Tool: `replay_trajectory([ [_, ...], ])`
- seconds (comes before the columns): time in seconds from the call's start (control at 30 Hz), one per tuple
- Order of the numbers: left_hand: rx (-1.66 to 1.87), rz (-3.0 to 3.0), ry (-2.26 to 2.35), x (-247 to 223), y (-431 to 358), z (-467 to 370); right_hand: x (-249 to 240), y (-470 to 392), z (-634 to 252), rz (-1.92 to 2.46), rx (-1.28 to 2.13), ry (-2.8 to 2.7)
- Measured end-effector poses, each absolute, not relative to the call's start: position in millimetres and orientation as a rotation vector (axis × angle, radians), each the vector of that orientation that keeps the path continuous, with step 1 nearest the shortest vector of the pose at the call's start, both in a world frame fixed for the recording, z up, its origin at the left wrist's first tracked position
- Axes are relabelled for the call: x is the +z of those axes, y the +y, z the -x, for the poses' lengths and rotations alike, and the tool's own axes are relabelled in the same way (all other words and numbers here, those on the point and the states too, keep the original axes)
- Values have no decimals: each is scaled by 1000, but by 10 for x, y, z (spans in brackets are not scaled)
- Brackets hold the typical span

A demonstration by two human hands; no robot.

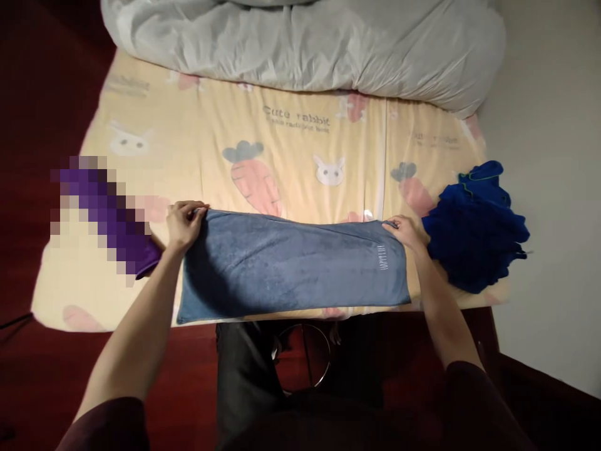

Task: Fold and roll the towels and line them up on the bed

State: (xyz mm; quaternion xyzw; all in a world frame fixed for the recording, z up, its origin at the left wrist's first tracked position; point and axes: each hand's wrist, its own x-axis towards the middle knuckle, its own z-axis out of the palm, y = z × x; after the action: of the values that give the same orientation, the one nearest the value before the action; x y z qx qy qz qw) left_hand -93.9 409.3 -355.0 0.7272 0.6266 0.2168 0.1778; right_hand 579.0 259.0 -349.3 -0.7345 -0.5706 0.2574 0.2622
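A grey-blue towel (291,266) lies spread lengthwise along the near edge of the bed, with small white lettering near its right end. At the towel's far left corner, my left hand (184,224) is closed, pinching the fabric between thumb and fingers. My right hand (404,232) pinches the far right corner in the same way. Some faint creases cross the cloth, and a shadow covers its left part. To the left of my left hand lies a purple cloth (145,258), mostly blurred out. Close by my right hand sits a crumpled heap of dark blue cloth (476,232).
A yellow bed sheet (295,150) printed with carrots and rabbits covers the bed. Along its far side lies a bunched grey quilt (300,47). A pale wall (554,188) stands on the right. Below the near edge are my legs in dark trousers and a reddish floor (197,388).
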Motion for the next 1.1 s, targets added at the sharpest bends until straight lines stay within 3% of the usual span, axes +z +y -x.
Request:
replay_trajectory([
  [0.17, 398, -2142, 1503, -3454, 4354, 1200, -3478, 2617, -5991, 1911, 794, -1480],
  [0.37, 374, -2032, 1896, -3496, 4478, 932, -3663, 2720, -5917, 2197, 360, -1330],
  [0.5, 453, -2080, 2077, -3383, 4304, 623, -3515, 2729, -5633, 2379, 127, -1331],
  [0.63, 504, -2308, 1861, -3281, 3846, 262, -3213, 2605, -4986, 2396, -115, -1485],
  [0.77, 355, -2364, 1528, -3381, 3380, -185, -3198, 2536, -3873, 1973, 146, -2042],
  [0.9, 349, -2329, 1583, -3489, 3246, -324, -3435, 2648, -3129, 1724, 386, -2273],
  [1.1, 426, -2271, 1793, -3488, 3429, 52, -3566, 2558, -4081, 2018, 317, -2092],
])
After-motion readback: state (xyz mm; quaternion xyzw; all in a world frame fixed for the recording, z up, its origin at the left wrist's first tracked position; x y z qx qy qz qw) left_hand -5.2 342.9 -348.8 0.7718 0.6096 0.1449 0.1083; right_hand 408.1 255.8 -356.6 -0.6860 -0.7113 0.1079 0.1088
